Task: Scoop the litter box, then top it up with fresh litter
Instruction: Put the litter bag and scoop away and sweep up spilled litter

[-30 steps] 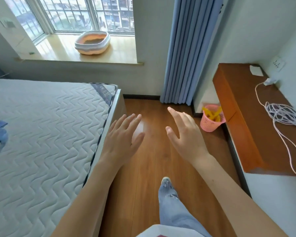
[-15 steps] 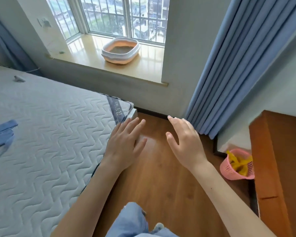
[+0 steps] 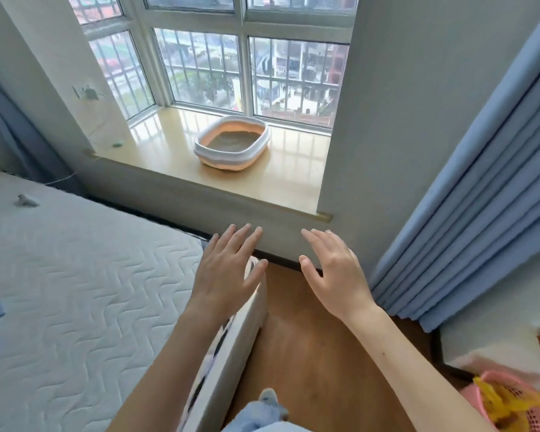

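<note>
The litter box sits on the window sill, well beyond the fingertips of both hands. Left hand and right hand hover with straight, spread fingers, holding nothing.

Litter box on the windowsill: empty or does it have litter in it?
Has litter: the white-and-peach oval plastic litter box sits upright on the sill, its floor covered by grey-brown granules. Depth: cannot tell.

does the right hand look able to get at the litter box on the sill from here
Probably not yet. The right hand is open and empty, held low in front of the wall under the windowsill, and the litter box sits well back near the glass. Nothing blocks the way; stepping closer should do it.
</note>
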Demonstrator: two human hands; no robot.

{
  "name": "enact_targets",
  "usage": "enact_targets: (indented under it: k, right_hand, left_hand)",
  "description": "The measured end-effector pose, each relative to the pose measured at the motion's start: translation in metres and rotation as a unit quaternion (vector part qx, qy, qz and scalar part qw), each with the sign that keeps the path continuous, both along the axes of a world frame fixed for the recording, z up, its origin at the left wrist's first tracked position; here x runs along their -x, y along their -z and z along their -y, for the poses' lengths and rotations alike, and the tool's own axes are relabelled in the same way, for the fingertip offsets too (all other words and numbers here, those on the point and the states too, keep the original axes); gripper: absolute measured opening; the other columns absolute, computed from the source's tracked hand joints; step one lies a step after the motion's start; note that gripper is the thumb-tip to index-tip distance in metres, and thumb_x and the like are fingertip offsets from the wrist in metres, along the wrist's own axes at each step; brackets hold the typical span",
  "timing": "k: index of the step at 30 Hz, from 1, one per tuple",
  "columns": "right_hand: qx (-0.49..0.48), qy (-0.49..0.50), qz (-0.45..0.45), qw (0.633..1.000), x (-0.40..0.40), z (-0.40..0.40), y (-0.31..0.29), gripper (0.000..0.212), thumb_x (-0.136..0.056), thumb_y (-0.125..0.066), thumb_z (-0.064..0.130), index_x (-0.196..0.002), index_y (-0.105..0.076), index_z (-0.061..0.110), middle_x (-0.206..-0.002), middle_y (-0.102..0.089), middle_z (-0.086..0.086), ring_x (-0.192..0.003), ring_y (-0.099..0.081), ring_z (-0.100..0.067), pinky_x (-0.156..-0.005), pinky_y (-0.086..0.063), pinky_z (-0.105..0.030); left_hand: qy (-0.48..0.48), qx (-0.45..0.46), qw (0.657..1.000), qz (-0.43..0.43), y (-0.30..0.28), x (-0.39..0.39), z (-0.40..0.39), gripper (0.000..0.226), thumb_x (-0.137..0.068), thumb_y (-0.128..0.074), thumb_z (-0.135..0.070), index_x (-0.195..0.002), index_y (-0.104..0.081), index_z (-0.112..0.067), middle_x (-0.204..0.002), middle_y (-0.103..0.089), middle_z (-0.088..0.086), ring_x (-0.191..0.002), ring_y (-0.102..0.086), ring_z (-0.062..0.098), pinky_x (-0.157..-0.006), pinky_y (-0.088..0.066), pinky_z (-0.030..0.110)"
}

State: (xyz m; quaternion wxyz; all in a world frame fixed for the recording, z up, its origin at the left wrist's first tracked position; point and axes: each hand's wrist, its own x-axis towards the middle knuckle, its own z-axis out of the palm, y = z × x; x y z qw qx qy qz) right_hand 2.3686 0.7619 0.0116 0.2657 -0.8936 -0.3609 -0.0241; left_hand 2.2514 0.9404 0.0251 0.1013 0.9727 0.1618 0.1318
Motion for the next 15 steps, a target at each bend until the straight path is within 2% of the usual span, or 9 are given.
enact_targets:
  k: [3, 7, 11, 15]
  right_hand:
    - [-0.012, 0.008, 0.0, 1.0, -0.045, -0.042, -0.011, 0.054, -0.094, -0.032, 0.048, -0.144, -0.039, 0.027, -0.146, -0.043, 0.006, -0.141, -0.03, -0.014, -0.114, -0.029, -0.039]
    - [-0.014, 0.014, 0.003, 1.0, -0.099, -0.082, -0.016, 0.055, -0.093, -0.033, 0.047, -0.143, -0.041, 0.026, -0.144, -0.045, 0.007, -0.138, -0.033, -0.015, -0.112, -0.029, -0.037]
    - [-0.009, 0.007, -0.004, 1.0, -0.158, -0.114, -0.011, 0.056, -0.092, -0.031, 0.048, -0.142, -0.041, 0.026, -0.141, -0.047, 0.007, -0.136, -0.035, -0.015, -0.111, -0.032, -0.038]
    - [0.0, -0.011, -0.01, 1.0, -0.231, -0.144, 0.003, 0.054, -0.094, -0.031, 0.049, -0.143, -0.039, 0.028, -0.145, -0.044, 0.007, -0.138, -0.032, -0.012, -0.112, -0.028, -0.036]
  left_hand:
    - [0.012, -0.009, 1.0, 0.005, -0.012, -0.048, -0.046, 0.062, -0.09, -0.024, -0.056, -0.146, -0.032, -0.031, -0.152, -0.034, -0.006, -0.143, -0.023, 0.018, -0.118, -0.016, 0.04]
    - [0.017, -0.007, 1.0, 0.004, -0.018, -0.106, -0.089, 0.062, -0.089, -0.025, -0.056, -0.146, -0.032, -0.032, -0.152, -0.033, -0.008, -0.144, -0.021, 0.016, -0.118, -0.014, 0.039]
    - [0.015, -0.001, 1.0, -0.003, -0.01, -0.164, -0.119, 0.062, -0.09, -0.025, -0.056, -0.147, -0.032, -0.031, -0.152, -0.033, -0.007, -0.144, -0.021, 0.016, -0.118, -0.014, 0.039]
    - [0.001, -0.005, 1.0, -0.016, 0.003, -0.225, -0.145, 0.062, -0.09, -0.023, -0.055, -0.147, -0.031, -0.031, -0.152, -0.033, -0.007, -0.144, -0.021, 0.015, -0.118, -0.016, 0.038]
